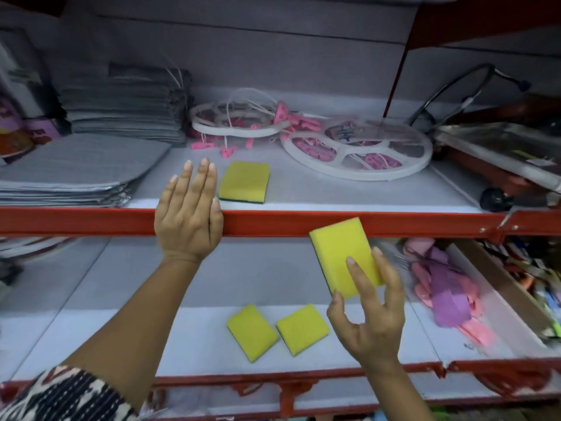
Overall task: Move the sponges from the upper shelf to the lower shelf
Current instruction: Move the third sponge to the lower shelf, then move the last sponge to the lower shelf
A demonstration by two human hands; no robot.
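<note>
One yellow sponge (pixel 244 182) with a dark green underside lies on the upper shelf (pixel 349 192) near its red front rail. My left hand (pixel 188 217) is flat and open, fingers over the rail, just left of that sponge and not touching it. My right hand (pixel 368 311) pinches another yellow sponge (pixel 344 259) between thumb and fingers, tilted, in the air in front of the lower shelf (pixel 182 329). Two more yellow sponges (pixel 252 331) (pixel 303 328) lie side by side on the lower shelf, left of my right hand.
Stacked grey cloths (pixel 79 165) fill the upper shelf's left. White round peg hangers (pixel 358 147) with pink clips lie behind the sponge, and metal trays (pixel 498 147) sit at right. Pink and purple items (pixel 449 293) crowd the lower shelf's right.
</note>
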